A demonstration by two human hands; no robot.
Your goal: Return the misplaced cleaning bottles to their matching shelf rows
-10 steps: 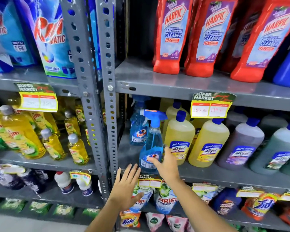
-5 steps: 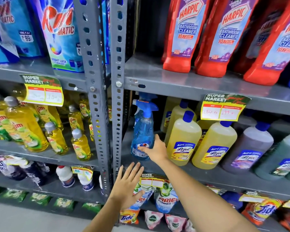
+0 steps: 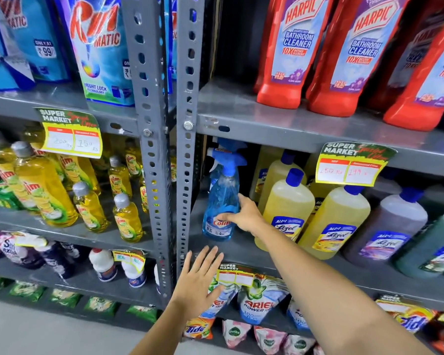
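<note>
Right hand (image 3: 244, 216) grips the blue Colin spray bottle (image 3: 222, 201) beside Lizol bottles (image 3: 287, 208).

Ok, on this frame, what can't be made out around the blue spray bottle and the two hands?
- Head view: the right hand covers part of the Colin spray bottle; whether its fingers grip or only touch is unclear.
- A second spray bottle stands behind it; only the blue trigger head shows.
- Handwritten prices on the yellow price tag are too faint.
- The Harpic bottles are cut off by the top edge.
</note>
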